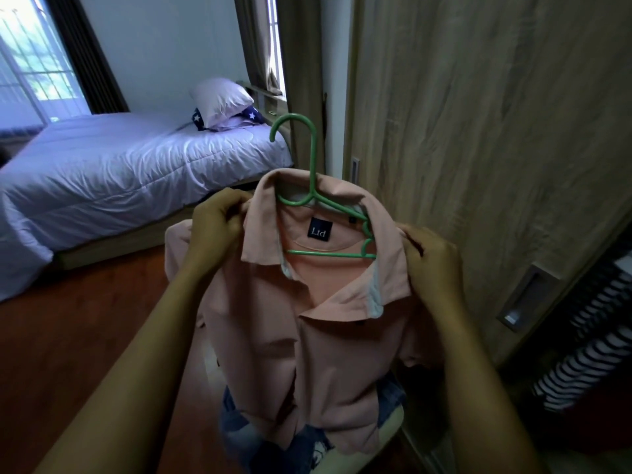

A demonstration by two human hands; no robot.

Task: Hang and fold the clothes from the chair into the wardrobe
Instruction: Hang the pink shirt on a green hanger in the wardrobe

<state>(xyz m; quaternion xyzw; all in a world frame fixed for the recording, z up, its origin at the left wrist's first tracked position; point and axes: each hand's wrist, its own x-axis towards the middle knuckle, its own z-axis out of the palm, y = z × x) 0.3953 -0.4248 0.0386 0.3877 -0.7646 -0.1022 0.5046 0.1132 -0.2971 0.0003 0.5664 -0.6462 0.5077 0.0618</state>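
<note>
left grip (219, 220) pinches one shoulder of the pink shirt (307, 336), with denim (236, 422) below it yet to be sorted. green hanger (313, 172) already sits inside the collar. right grip (431, 265) pinches the other shoulder. hanging it in the wardrobe (496, 148) remains.

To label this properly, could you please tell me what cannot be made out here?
Head view:
- Chair: mostly hidden by the shirt.
- Denim: under the shirt, piece count unclear.
- Hanger ends: inside the shirt's shoulders.
- Wardrobe interior: dark, cut by the right edge.
</note>
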